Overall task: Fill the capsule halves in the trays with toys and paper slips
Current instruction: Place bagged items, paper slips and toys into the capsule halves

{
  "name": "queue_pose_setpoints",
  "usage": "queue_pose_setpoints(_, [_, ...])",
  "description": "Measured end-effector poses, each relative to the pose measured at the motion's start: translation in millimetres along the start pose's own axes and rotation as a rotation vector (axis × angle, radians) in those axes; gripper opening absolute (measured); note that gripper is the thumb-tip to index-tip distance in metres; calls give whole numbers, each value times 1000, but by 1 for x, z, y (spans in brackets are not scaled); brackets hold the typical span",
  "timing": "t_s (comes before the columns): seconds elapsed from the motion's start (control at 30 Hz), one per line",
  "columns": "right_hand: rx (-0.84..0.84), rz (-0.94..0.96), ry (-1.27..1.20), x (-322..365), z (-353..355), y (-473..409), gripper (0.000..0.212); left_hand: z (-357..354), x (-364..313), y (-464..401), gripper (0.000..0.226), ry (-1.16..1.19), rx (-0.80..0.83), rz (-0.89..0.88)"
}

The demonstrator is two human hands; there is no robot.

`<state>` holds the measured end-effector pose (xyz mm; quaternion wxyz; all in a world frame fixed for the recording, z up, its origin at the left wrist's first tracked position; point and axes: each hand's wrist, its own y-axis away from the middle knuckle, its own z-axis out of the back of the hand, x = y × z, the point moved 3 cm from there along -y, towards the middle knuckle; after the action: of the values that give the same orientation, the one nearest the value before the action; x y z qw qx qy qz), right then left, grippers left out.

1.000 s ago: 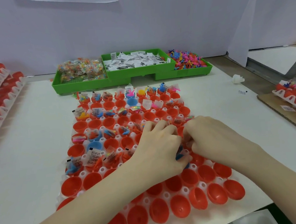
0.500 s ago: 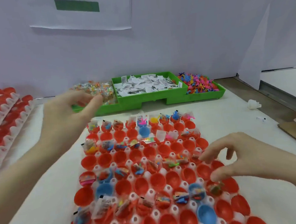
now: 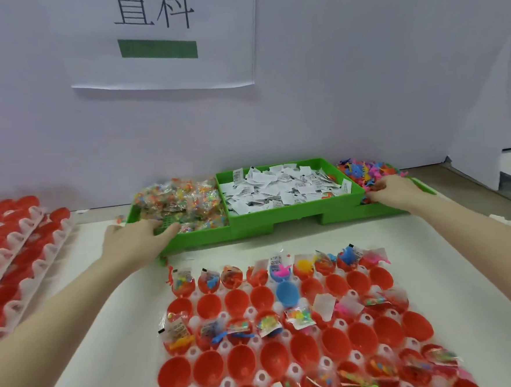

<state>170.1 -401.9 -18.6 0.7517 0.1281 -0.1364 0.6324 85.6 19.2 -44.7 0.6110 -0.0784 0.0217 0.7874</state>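
Your left hand rests fingers-straight in the green plastic bin's bagged-toy compartment; your right hand curls into loose colourful plastic figures, grip unclear.

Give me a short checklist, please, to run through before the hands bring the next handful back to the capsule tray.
1. Left hand at the bagged toys: ok, fingers on the bin's front edge.
2. Right hand at the loose toys: ok, resting on the pile.
3. Toys actually gripped: cannot tell for either hand.
4. Paper slips in stock: ok, the middle bin is full.
5. Empty capsule halves left to fill: ok, whole rows are bare.
6. Path back over the table: ok.
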Motion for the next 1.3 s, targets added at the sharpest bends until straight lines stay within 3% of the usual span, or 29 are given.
queue_pose_setpoints(0.2, [-83, -98, -128, 3, -11, -14, 27, -11, -14, -13, 65, 94, -10, 83])
queue_pose_setpoints(0.33, [-219, -119, -142, 1, -7, -8, 35, -18, -31, -15, 67, 175, -20, 65])
queue_pose_setpoints(0.6, [-495, -80, -467, 9, 1, -3, 21, -14, -39, -23, 61, 431, 21, 288])
queue_pose_setpoints(0.77, [-341, -306, -1158, 35, 0, -2, 20, -11, -36, -22, 39, 437, -31, 276])
queue_pose_setpoints(0.8, [-310, -304, -1193, 42, 0, -3, 22, -10, -35, -22, 38, 486, -61, 240])
queue_pose_setpoints(0.97, [-321, 129, -525, 82, 3, 4, 35, -1, -24, -14, 33, 705, -233, 145])
queue_pose_setpoints(1.1, [26, 391, -54, 118, -17, 17, 26, 6, -21, -10, 35, 849, -271, 150])
queue_pose_setpoints(1.2, [111, 404, 45, 130, -28, 20, 40, 10, -22, -7, 46, 900, -246, 92])
queue_pose_setpoints(1.3, [98, 382, 37, 134, -34, 20, 41, 18, -20, 0, 32, 918, -309, 62])
